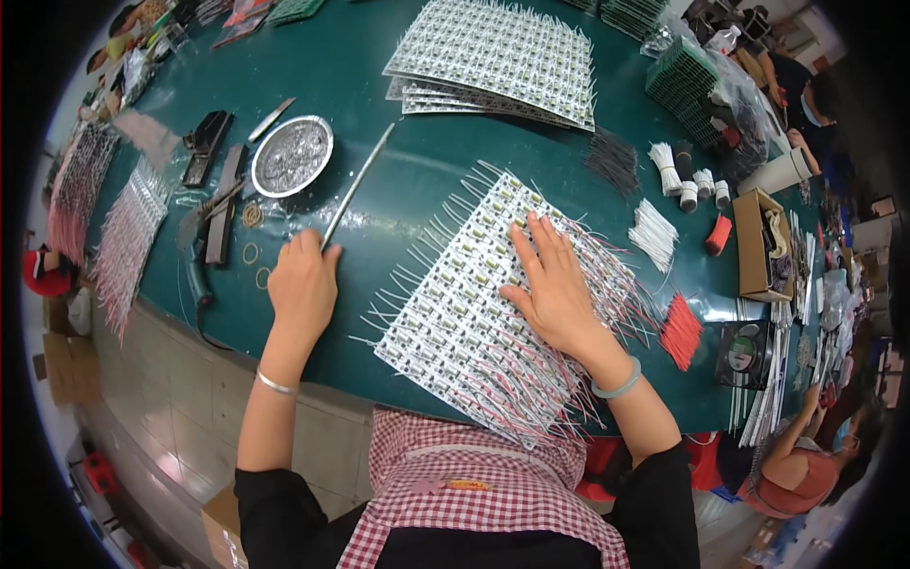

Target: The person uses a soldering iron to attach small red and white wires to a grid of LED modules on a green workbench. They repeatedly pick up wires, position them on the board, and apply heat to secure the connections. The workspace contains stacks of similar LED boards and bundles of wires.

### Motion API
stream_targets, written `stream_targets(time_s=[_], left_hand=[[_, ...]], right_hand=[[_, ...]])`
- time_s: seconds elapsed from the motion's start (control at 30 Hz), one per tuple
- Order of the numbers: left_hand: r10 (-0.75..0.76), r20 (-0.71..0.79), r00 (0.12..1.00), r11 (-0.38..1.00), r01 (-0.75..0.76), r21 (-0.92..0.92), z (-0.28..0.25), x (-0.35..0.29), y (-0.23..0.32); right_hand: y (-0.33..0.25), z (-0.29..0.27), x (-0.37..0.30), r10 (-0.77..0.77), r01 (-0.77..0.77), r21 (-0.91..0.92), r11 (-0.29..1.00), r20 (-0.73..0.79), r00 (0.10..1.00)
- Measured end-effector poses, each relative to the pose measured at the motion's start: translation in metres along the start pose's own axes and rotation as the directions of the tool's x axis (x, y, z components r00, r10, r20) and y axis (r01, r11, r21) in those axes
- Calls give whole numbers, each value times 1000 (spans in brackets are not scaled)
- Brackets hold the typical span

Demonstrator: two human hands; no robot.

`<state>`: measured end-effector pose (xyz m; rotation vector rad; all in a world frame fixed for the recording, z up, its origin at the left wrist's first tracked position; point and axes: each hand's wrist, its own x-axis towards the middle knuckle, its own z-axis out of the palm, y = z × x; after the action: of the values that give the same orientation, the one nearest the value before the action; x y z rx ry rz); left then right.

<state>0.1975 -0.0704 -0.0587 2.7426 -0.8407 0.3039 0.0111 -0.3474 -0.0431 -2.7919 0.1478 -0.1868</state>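
Note:
My left hand [303, 282] is closed round the lower end of a thin silvery rod [358, 185], which slants up and to the right over the table. My right hand [550, 284] lies flat, fingers slightly spread, on a white circuit board panel [455, 294]. Rows of small components cover the panel. White wires stick out along its upper left side, while red and white wires cover much of its lower right part. Left of the rod sits a round metal bowl [293, 156] with shiny silvery material inside.
Stacked circuit board panels [488, 62] lie at the far side of the green table [351, 104]. A soldering iron [197, 280] rests left, near rubber bands [252, 216]. Right are bundles of white wires [653, 234], red wires [681, 332] and a cardboard box [752, 247]. Other people work farther right.

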Motion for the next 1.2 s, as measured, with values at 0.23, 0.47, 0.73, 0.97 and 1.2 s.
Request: stream_targets(time_s=[0.23,0.47,0.73,0.97,1.2], left_hand=[[-226,119,967,864,255,-434,-38,-51,-9],[-345,411,844,619,534,-576,-107,-229,7],[-463,394,794,518,603,-606,-97,-292,22],[-428,419,801,548,599,-584,-88,-276,23],[-405,418,813,571,582,-579,-86,-272,23]], right_hand=[[-2,9,-1,-19,18,-26,999,-32,999],[3,13,-5,-42,38,-56,998,-63,997],[-14,-10,-2,-114,115,11,993,-68,991],[-14,10,-12,-85,89,78,993,-52,995],[-17,11,-15,-75,79,70,994,-54,996]])
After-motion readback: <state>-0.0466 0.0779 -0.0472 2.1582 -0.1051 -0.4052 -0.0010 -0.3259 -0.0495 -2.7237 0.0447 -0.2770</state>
